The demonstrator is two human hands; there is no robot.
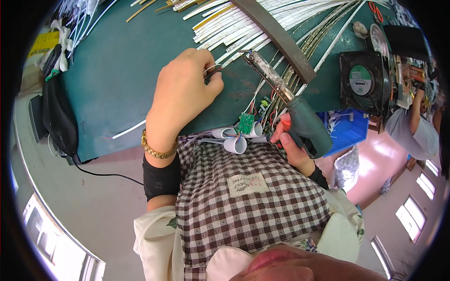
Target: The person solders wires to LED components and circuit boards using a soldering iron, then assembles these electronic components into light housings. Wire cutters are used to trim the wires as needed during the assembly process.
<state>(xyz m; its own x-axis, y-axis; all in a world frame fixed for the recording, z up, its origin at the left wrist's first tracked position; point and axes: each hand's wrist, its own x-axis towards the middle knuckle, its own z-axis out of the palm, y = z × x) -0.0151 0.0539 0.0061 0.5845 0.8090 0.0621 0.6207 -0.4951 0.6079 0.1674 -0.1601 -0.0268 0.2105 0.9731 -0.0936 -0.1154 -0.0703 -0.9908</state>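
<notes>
My left hand [183,86] is closed in a pinch on thin wires [214,69], beside the near end of a white LED strip [229,58]. My right hand [296,152] is wrapped round the dark grip of a soldering gun [307,124]. The gun's metal barrel points up and left, its tip close to that strip's end. Many more LED strips [234,23] fan out under a dark metal bar [276,37]. Between my hands, at the table's near edge, a small green circuit board [246,123] with wires rests by several white plastic cups [236,145].
A black square fan [361,79] stands at the right, with a blue bin [349,131] below it. Red-handled scissors [376,11] lie at the far right. A white cable [129,129] lies at the left. Another person [412,133] sits farther right.
</notes>
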